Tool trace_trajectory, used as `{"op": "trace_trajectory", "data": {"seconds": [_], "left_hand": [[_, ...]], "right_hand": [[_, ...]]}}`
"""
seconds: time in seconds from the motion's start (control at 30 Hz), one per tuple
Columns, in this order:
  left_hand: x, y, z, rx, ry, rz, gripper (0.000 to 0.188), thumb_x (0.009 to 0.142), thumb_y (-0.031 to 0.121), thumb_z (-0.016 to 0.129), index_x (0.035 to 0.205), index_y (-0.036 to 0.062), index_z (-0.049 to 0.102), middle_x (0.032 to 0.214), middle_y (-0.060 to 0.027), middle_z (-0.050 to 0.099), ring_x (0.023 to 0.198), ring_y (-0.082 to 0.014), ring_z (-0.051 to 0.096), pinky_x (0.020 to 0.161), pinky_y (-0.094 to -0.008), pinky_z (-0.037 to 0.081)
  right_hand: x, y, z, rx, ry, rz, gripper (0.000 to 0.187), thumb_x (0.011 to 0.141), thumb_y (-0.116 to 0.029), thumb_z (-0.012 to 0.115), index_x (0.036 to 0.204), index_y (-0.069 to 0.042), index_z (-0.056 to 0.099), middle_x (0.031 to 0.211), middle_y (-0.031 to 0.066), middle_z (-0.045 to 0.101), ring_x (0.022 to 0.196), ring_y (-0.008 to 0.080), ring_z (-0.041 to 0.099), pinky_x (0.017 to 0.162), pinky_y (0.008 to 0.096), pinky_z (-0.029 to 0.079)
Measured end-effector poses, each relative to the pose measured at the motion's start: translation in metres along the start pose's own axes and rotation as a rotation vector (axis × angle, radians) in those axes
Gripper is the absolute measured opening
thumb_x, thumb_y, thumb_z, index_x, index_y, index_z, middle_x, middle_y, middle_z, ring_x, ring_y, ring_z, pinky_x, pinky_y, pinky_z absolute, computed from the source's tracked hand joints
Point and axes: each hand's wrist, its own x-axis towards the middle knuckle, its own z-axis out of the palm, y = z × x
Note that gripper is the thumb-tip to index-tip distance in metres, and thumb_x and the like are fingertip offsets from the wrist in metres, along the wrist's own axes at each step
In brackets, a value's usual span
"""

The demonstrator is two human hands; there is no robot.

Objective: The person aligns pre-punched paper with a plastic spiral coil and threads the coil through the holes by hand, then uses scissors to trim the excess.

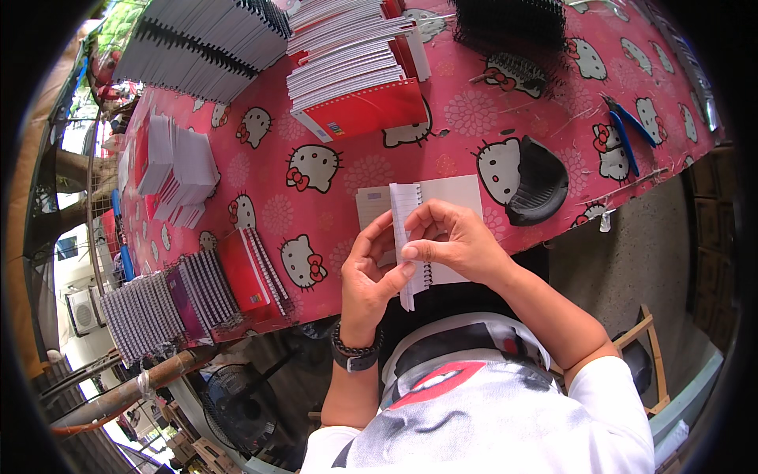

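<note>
A small spiral notebook (452, 192) lies open near the table's front edge, its black coil running down the middle. Lined pages (404, 199) stand up from it in a narrow bundle. My left hand (371, 276) is closed round the left side of that bundle, thumb along its lower part. From the right, my right hand (458, 241) reaches over the coil with thumb and forefinger bent against the pages. Under the left hand shows part of a cream lined sheet or cover. A curved black plastic object (541, 182) rests to the right of the notebook.
Red-covered paper stacks (359, 107) and coil-bound stacks (205, 47) stand at the back. More stacks (178, 170) and a row of spiral notebooks (150, 312) line the left. Black coils (509, 24) and blue-handled pliers (628, 134) are at the far right of the pink table (367, 170).
</note>
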Motion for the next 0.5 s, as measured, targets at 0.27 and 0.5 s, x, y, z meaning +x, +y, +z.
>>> {"op": "trace_trajectory", "data": {"seconds": [0.27, 0.5], "left_hand": [[0.0000, -0.0017, -0.0012, -0.019, 0.015, -0.006, 0.066, 0.075, 0.009, 0.068, 0.132, -0.0037, 0.037, 0.124, -0.0148, 0.051, 0.114, -0.0209, 0.051, 0.094, -0.0357, 0.044], [0.0001, -0.0013, -0.0025, -0.010, 0.019, -0.021, 0.067, 0.075, 0.011, 0.069, 0.132, -0.0036, 0.037, 0.123, -0.0147, 0.051, 0.113, -0.0206, 0.051, 0.093, -0.0356, 0.045]], "right_hand": [[0.0005, -0.0002, 0.0003, -0.010, 0.007, 0.003, 0.038, 0.074, -0.026, 0.078, 0.090, 0.002, 0.059, 0.076, 0.0034, 0.059, 0.067, 0.0075, 0.055, 0.058, 0.0213, 0.046], [0.0015, -0.0013, 0.0002, 0.006, -0.001, 0.003, 0.037, 0.075, -0.026, 0.077, 0.090, 0.002, 0.059, 0.075, 0.0030, 0.059, 0.067, 0.0069, 0.054, 0.059, 0.0212, 0.046]]}}
